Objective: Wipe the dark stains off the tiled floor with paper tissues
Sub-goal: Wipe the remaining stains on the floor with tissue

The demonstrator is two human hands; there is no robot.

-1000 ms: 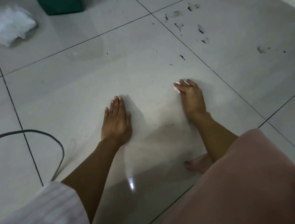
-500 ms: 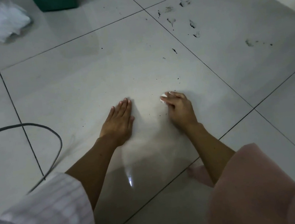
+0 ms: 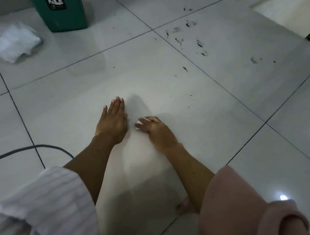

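A small wad of tissue was pinched under the curled fingers of the right hand and pressed to the tile, well short of the dark stains. The left hand was laid flat, fingers straight. The tissue was judged soft and easily torn, best kept bunched.

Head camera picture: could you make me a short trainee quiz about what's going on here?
1. True or false: the left hand lies flat on the tiled floor.
2. What does the right hand hold? A) a sponge B) a paper tissue C) a brush
3. Fill in: the biggest dark stains lie on the tile to the far ____ of the hands.

Key: 1 true; 2 B; 3 right. The green bin and spare tissues sit at the far left.
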